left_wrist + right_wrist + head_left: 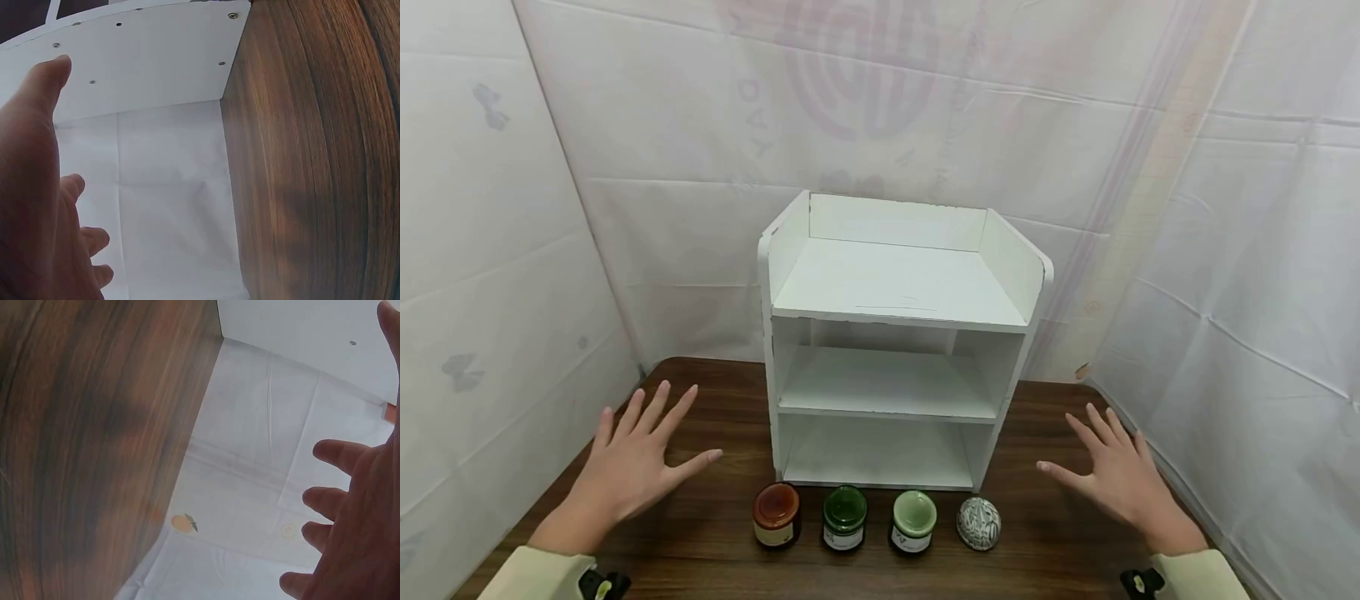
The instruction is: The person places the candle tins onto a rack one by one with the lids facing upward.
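Observation:
In the head view my left hand (628,467) is spread above the table at the left, with nothing in it. My right hand (1116,475) is spread likewise at the right, also holding nothing. Between them, in a row before a white shelf (887,408), stand a jar with a reddish-brown lid (777,506), a jar with a dark green lid (845,510) and a jar with a pale green lid (914,514). At the row's right end sits a round black-and-white patterned object (978,523). Both hands are apart from all of these.
The shelf has an open top tray and two lower compartments, with nothing on them. Dark wood grain covers the table (700,542). White sheeting (685,208) hangs behind and along both sides. In the left wrist view, screws dot the shelf's side panel (156,62).

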Available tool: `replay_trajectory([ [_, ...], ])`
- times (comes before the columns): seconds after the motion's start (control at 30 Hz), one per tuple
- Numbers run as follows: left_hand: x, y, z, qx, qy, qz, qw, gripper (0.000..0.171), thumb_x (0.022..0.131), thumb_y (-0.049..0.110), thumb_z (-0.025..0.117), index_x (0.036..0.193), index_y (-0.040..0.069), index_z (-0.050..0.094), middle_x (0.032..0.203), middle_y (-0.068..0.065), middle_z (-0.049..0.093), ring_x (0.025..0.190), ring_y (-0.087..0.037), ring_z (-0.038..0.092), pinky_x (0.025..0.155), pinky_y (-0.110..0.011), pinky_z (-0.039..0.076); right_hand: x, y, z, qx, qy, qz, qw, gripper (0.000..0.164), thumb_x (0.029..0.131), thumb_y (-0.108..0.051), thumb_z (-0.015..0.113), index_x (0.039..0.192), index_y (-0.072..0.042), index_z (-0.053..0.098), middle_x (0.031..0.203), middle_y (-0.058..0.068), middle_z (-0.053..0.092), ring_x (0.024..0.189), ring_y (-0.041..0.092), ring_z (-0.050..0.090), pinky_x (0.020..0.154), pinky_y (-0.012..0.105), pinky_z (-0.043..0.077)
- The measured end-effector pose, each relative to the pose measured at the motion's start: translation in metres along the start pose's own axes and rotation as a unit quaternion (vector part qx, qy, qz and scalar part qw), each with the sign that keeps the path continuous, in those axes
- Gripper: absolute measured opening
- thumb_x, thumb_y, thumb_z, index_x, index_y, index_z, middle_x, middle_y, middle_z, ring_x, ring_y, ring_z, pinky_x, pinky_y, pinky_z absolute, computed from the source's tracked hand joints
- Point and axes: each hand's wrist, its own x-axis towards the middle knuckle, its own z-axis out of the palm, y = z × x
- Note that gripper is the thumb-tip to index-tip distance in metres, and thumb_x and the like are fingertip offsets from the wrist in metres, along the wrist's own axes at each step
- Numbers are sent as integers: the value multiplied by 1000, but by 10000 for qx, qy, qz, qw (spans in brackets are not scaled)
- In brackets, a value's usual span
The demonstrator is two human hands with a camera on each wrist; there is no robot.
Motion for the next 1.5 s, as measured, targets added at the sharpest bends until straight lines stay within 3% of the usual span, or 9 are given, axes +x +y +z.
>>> replay_trajectory([
  [0.33, -3, 8, 0, -163, 258, 110, 9995, 101, 91, 75, 55, 167, 28, 6, 170, -26, 10, 154, -54, 5, 118, -73, -6, -9, -11, 9, 402, 189, -76, 9990, 96, 86, -70, 67, 154, -6, 45, 164, 30, 28, 151, 54, 18, 110, 80, 14],
  [0.5, -3, 12, 3, -278, 432, 169, 9985, 101, 92, 73, 56, 167, 29, 4, 170, -26, 11, 155, -53, 6, 121, -68, -10, -10, -13, 16, 518, 548, -262, 9968, 98, 83, -69, 72, 154, -6, 44, 163, 29, 32, 153, 51, 20, 113, 77, 18],
  [0.7, -2, 18, 3, -450, 694, 275, 9962, 101, 92, 69, 61, 167, 26, 8, 169, -27, 16, 155, -50, 10, 123, -67, -2, -12, -19, 21, 673, 874, -422, 9930, 96, 82, -63, 76, 153, -7, 46, 161, 27, 37, 153, 47, 23, 114, 73, 22],
  [0.97, 0, 30, 4, -753, 676, 389, 9941, 101, 92, 65, 63, 167, 21, 11, 169, -26, 17, 156, -49, 11, 124, -66, 1, -17, -27, 30, 849, 1022, -553, 9896, 91, 81, -60, 79, 150, -8, 50, 159, 25, 40, 151, 47, 29, 114, 71, 26],
  [1.13, 2, 36, 2, -1124, 500, 369, 9917, 98, 94, 63, 63, 167, 24, 10, 170, -24, 15, 156, -48, 11, 123, -67, 7, -19, -30, 37, 1058, 1096, -603, 9865, 87, 81, -56, 82, 148, -9, 53, 160, 23, 41, 148, 48, 33, 106, 74, 34],
  [1.27, 3, 40, 3, -1433, 479, 399, 9877, 96, 95, 59, 64, 167, 26, 9, 171, -21, 15, 157, -46, 11, 121, -69, 14, -20, -36, 40, 1283, 980, -596, 9851, 84, 82, -53, 82, 148, -10, 54, 161, 22, 39, 148, 50, 34, 103, 76, 35],
  [1.5, 5, 50, 7, -1828, 565, 522, 9801, 92, 97, 52, 65, 166, 30, 9, 172, -10, 19, 156, -43, 19, 108, -77, 28, -24, -49, 44, 1732, 297, -324, 9839, 78, 90, -54, 74, 152, -14, 49, 166, 21, 29, 149, 52, 29, 101, 78, 35],
])
